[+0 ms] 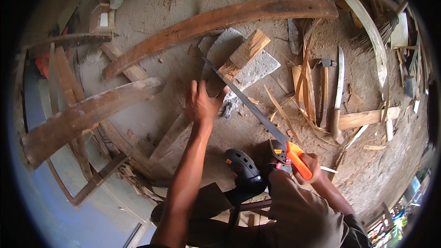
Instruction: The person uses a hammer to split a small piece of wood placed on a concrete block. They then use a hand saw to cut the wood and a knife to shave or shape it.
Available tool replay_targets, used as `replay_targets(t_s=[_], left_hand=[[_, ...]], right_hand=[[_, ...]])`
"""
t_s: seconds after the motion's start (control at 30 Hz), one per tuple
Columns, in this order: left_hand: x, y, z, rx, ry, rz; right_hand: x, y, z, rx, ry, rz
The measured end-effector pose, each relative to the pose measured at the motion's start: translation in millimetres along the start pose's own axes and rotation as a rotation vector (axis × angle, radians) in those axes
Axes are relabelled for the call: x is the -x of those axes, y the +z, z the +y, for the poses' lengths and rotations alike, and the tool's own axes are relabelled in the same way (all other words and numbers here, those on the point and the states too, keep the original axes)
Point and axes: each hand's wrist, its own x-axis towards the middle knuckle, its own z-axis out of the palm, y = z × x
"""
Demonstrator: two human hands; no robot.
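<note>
My right hand (310, 169) is wrapped round the orange handle (299, 160) of a handsaw. The saw's long dark blade (255, 110) slants up and to the left, passing over the near end of a short wood block (250, 50). That block rests on a pale, rough concrete slab (264, 68). Left of the blade, my left hand (203, 102) grips a dark wooden board (171, 135), fingers on one side and thumb on the other. The board slants from the lower left up to the blade's far part; its exact contact with the blade is unclear.
A long curved timber (220, 17) lies beyond the slab, and another curved timber (92, 110) is at the left. On the right are a hammer (325, 92), a long knife (339, 92) and wood strips (305, 82). A black sandal (243, 165) is near my feet.
</note>
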Motion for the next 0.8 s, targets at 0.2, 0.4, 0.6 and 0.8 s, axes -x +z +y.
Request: replay_targets(t_s=[0.2, 0.4, 0.6, 0.8], left_hand=[[-11, 7, -5, 0.115, 0.079, 0.038], [-8, 0, -5, 0.053, 0.076, 0.025], [-11, 12, -12, 0.175, 0.076, 0.075], [-13, 6, -17, 0.154, 0.098, 0.055]], right_hand=[[-126, 9, -50, -0.16, 0.132, 0.052], [-2, 1, -2, 0.023, -0.091, 0.082], [-114, 9, -25, -0.152, 0.128, -0.017], [-71, 9, -11, -0.176, 0.082, 0.016]])
